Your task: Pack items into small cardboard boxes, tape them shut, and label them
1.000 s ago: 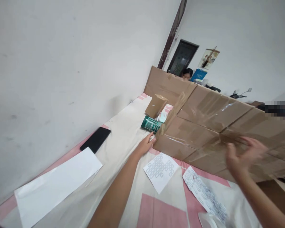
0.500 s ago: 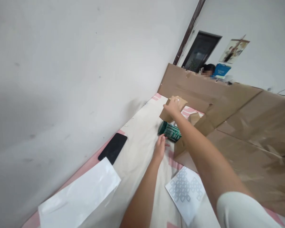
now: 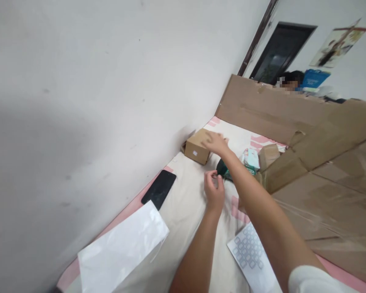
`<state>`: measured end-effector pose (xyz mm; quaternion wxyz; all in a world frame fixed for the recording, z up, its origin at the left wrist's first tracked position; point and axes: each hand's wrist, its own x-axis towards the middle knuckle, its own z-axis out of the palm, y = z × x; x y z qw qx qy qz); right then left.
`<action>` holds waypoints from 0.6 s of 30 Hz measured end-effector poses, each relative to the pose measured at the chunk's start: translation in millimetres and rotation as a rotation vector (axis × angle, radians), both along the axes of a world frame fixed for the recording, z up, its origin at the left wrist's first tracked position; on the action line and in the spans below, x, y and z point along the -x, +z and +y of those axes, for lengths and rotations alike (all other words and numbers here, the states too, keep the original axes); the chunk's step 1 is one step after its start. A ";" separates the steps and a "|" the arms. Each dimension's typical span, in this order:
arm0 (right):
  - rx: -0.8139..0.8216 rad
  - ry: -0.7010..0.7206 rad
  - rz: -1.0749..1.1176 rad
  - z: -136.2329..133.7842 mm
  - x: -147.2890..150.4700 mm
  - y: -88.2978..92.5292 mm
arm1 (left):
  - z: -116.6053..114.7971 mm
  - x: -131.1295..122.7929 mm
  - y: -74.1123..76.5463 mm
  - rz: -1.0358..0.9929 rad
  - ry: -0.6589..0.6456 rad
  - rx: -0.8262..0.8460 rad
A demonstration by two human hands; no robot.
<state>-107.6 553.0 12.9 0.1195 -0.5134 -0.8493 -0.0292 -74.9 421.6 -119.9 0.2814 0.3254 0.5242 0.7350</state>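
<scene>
My right hand [image 3: 215, 142] reaches far forward and lies over the top of a small cardboard box [image 3: 195, 149], which sits on the cloth against the white wall. Its fingers grip the box's top. My left hand [image 3: 214, 190] hovers closer to me with its fingers curled in a pinch; what they hold, if anything, is hidden. Just beyond the left hand lies a dark green pack [image 3: 222, 169], partly covered by my right forearm.
A black phone [image 3: 159, 189] and a white sheet [image 3: 122, 252] lie by the wall. A sticker sheet [image 3: 252, 253] lies near me. A taped cardboard screen [image 3: 317, 134] fences the right side, with a teal packet [image 3: 250, 158] and a little brown box [image 3: 268, 156] at its foot. Another person sits beyond it.
My right hand carried the small box left and set it down by the wall. My left hand drew back a little from the green pack and curled its fingers. The view swung right.
</scene>
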 end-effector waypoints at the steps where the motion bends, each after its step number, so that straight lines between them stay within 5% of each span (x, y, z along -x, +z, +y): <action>1: 0.091 0.021 -0.059 0.1 0.2 -12.1 | 0.4 4.5 0.0 0.009 0.072 0.011; 5: 0.078 -0.025 -0.086 -3.0 -0.7 -48.5 | 4.5 18.2 -2.2 0.025 0.260 0.073; 10: -0.031 -0.068 -0.053 -13.2 -9.1 -57.7 | 10.9 29.4 -5.1 0.028 0.371 0.144; 14: -0.114 -0.111 0.098 -46.3 -26.6 -77.9 | 13.9 38.8 -6.6 0.025 0.435 0.184; 18: 0.028 0.086 0.213 -92.5 -48.6 -97.4 | 15.5 46.6 -10.7 0.124 0.388 0.211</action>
